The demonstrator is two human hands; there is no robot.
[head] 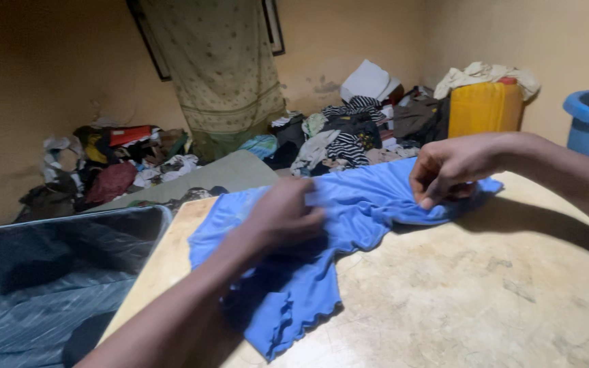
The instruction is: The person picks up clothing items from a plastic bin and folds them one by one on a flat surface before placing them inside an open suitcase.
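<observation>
Home room, clothes heap point(335, 136) on floor, curtained doorway point(216, 68), yellow jerrycan point(484, 108)

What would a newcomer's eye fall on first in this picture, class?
First, the bright blue garment spread on the pale table, pinched by the left hand and right hand. Behind, a clothes heap lies along the wall, a yellow jerrycan at right.

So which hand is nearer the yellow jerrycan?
Right. The right hand pinches the blue garment just below the yellow jerrycan; the left hand grips the cloth farther away.
</observation>
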